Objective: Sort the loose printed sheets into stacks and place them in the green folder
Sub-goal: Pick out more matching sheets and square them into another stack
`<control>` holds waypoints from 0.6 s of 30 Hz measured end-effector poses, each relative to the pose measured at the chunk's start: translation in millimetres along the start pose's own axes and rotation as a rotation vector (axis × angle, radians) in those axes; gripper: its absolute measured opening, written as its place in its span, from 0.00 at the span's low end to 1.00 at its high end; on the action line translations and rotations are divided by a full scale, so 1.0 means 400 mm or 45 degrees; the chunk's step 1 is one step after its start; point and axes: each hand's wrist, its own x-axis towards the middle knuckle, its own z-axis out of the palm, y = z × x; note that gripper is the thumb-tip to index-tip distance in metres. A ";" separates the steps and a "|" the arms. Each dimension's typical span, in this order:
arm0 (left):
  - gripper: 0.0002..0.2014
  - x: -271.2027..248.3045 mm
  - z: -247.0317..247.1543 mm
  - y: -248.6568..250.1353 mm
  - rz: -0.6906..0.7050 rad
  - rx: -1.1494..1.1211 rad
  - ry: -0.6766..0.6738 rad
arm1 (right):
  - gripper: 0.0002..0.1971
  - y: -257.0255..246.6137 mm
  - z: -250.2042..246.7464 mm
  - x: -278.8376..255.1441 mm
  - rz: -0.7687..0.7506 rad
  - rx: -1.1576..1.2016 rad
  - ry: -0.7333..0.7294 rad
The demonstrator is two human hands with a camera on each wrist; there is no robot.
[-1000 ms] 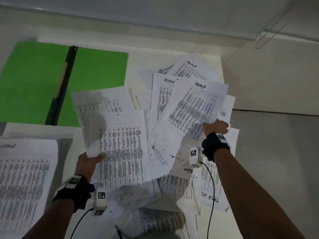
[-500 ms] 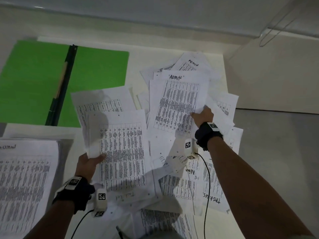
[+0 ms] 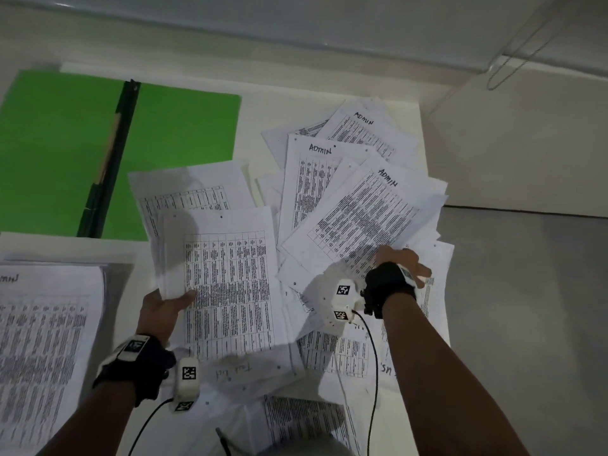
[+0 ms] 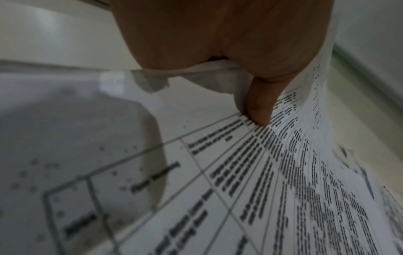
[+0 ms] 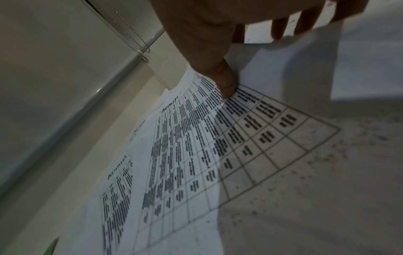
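Note:
The open green folder [image 3: 59, 153] lies flat at the far left. Loose printed sheets [image 3: 332, 353] are strewn over the white table's middle and right. My left hand [image 3: 174, 299] grips a thin stack of table-printed sheets [image 3: 227, 284] by its left edge, thumb [image 4: 259, 107] on top. My right hand [image 3: 394, 255] pinches the near corner of a tilted sheet marked ADMIN [image 3: 362, 218], with the thumb [image 5: 226, 82] on top of the sheet [image 5: 196, 146] and the other fingers beneath it. Two more ADMIN sheets [image 3: 309, 172] lie under it.
A squared pile of sheets [image 3: 42, 340] sits at the near left, below the folder. A dark spine bar [image 3: 108, 159] runs down the folder's middle. The table's right edge [image 3: 450, 291] drops to a grey floor. A wall and window sill close off the far side.
My right hand drew back toward me and to the right, and its ADMIN sheet turned from straight to tilted. The left hand and its stack stayed put.

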 end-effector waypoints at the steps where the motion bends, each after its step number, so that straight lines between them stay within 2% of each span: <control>1: 0.12 0.000 0.000 -0.001 0.011 -0.002 -0.001 | 0.21 0.015 0.000 0.003 0.068 -0.003 -0.026; 3: 0.13 0.003 -0.001 -0.005 0.016 -0.009 0.003 | 0.19 0.018 -0.009 -0.004 0.203 -0.018 0.038; 5: 0.11 0.011 -0.005 -0.013 0.010 -0.014 -0.001 | 0.20 0.003 -0.025 -0.015 0.167 -0.028 0.029; 7: 0.11 0.025 -0.007 -0.026 0.001 -0.020 -0.004 | 0.19 -0.010 -0.035 -0.010 -0.008 -0.007 0.014; 10: 0.12 0.041 -0.010 -0.040 -0.003 -0.026 0.002 | 0.15 -0.053 -0.049 0.000 -0.372 -0.009 0.027; 12: 0.12 0.045 -0.008 -0.045 0.001 -0.025 0.005 | 0.15 -0.077 -0.055 0.019 -0.519 -0.080 -0.025; 16: 0.13 0.054 -0.007 -0.053 0.018 -0.039 0.008 | 0.25 -0.113 -0.063 0.054 -0.620 -0.016 -0.220; 18: 0.13 0.058 -0.008 -0.054 0.020 -0.037 0.003 | 0.37 -0.125 -0.058 0.057 -0.612 0.023 -0.323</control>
